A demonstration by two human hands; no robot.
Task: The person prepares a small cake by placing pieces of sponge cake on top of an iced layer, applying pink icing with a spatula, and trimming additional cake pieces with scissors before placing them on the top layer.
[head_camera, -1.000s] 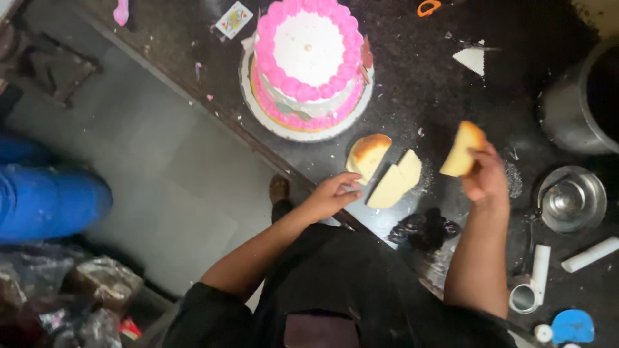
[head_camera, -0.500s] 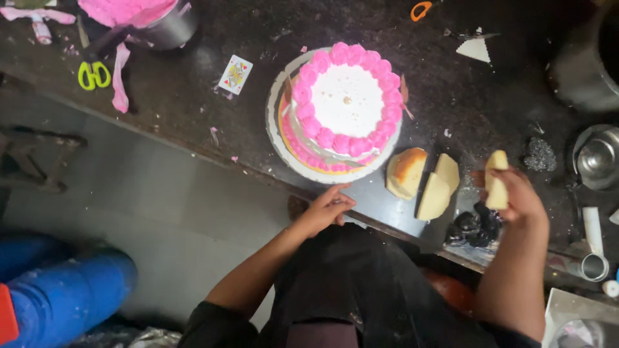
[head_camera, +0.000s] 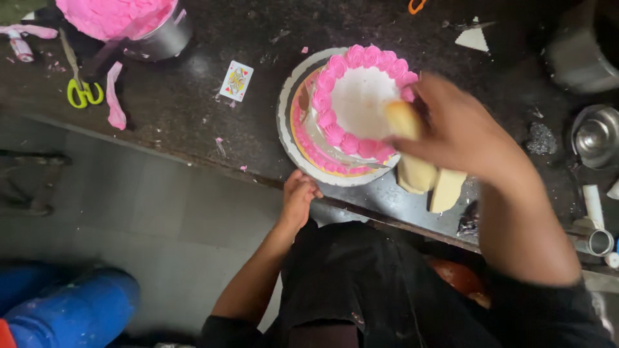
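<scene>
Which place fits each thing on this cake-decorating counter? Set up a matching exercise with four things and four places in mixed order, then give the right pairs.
Things
1. scissors
2. playing card
3. left hand
4. right hand

Places
A. raised over the cake, holding a pale piece of sponge
B. at the counter's front edge, below the cake board
C. far left, near the pink smears
D. flat on the dark counter, left of the cake

Pairs: 1-C, 2-D, 3-B, 4-A
</scene>
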